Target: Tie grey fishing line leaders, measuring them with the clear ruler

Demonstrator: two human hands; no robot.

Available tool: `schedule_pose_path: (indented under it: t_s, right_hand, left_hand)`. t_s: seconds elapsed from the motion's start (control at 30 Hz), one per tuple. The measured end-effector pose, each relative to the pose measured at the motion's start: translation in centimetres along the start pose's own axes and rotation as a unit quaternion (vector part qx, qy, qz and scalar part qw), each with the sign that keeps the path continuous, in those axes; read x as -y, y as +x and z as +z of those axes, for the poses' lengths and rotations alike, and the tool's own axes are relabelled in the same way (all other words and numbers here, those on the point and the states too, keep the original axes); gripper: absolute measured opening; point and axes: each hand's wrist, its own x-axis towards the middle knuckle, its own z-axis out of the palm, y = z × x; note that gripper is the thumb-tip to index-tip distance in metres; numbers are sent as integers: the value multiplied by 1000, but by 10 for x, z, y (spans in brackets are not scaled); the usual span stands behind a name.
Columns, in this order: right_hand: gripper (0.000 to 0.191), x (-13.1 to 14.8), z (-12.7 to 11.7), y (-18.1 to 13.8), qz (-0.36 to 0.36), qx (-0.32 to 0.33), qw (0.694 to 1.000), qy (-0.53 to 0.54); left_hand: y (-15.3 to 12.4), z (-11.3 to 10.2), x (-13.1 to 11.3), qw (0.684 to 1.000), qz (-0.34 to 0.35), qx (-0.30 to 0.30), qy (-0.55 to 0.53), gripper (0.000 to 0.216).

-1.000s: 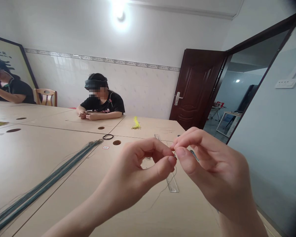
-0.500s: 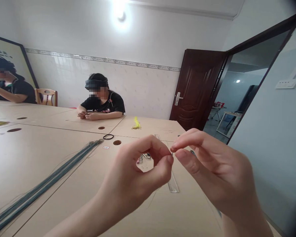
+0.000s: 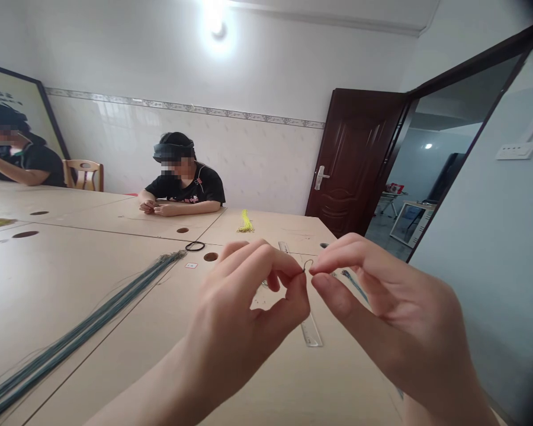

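Between my fingertips, above the table, is a thin dark thread bent into a small loop. My left hand is closed in a pinch on it, thumb against index finger. Just to the right, my right hand has its thumb and index tip nearly together at the loop's other side. A clear ruler lies on the table behind and below the hands, its middle hidden. Small metal items behind my left hand are mostly covered. Part of a teal thread bundle shows behind my right hand.
A long teal thread bundle runs along the table's left side. Nearby are a black ring, a small label and round table holes. Farther back lies a yellow thread bundle. Two people sit across the table.
My left hand has rolled a little, with its other fingers drawn up. The thread now shows as a curved loop between the hands. My right hand has shifted slightly.
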Motion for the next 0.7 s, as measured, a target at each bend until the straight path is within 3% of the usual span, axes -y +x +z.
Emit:
schedule_pose_path:
  t_s: [0.2,0.43,0.6,0.7]
  right_hand:
    - [7,-3,2,1,4,-11,999,-34]
    - [12,-8,1,2,-1,-12,998,-61]
    - [11,-4,0,2,4,10,997,-74]
    - [11,-5,0,1,9,21,998,-50]
  left_hand:
    - [-2,3,5,993,102,-9,60,14]
    - [-2,1,7,980,164,-20,110,16]
    - [-3,-1,5,977,186,-8,105,15]
    - [-4,0,3,988,144,1,59,15]
